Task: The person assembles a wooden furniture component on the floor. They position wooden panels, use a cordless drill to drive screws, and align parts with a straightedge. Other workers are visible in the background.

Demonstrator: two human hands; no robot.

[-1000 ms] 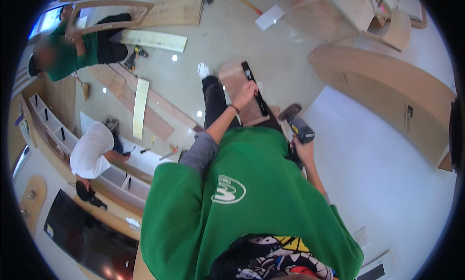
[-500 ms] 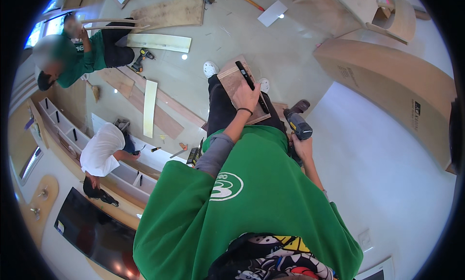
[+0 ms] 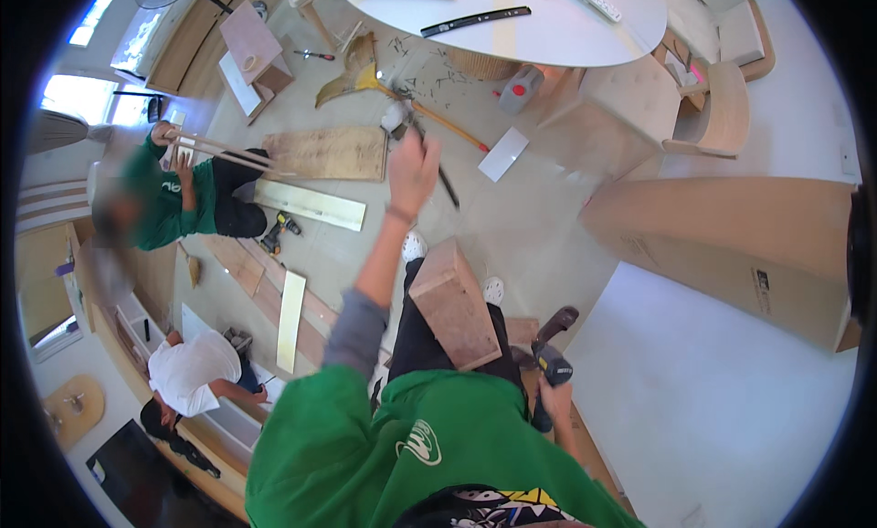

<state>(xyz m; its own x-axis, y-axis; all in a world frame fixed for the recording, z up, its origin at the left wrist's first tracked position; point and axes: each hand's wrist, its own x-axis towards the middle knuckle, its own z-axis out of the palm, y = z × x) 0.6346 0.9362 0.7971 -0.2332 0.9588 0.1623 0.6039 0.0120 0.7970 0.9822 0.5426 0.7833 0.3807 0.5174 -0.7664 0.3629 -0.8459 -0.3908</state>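
My left hand (image 3: 413, 174) is stretched out ahead over the floor, its fingers closed around a long thin black rail (image 3: 449, 188) that looks like a drawer slide. Part of the rail is hidden behind the hand, and motion blurs the rest a little. A reddish-brown wooden box (image 3: 455, 301) rests across my thighs, with neither hand on it. Low on the right side, my right hand (image 3: 555, 402) grips a cordless drill (image 3: 554, 364) by its handle, beside my right leg.
Ahead stands a white oval table (image 3: 548, 48) bearing another black rail (image 3: 475, 21). Boards (image 3: 324, 153) lie on the floor at left, near a person in green (image 3: 196, 195). Another person in white (image 3: 196, 371) bends over a cabinet. A large cardboard box (image 3: 722, 245) stands at right.
My left hand has lifted the black rail off the wooden box and swung it forward. My view has tilted up, bringing the table in. The right hand still holds the drill.
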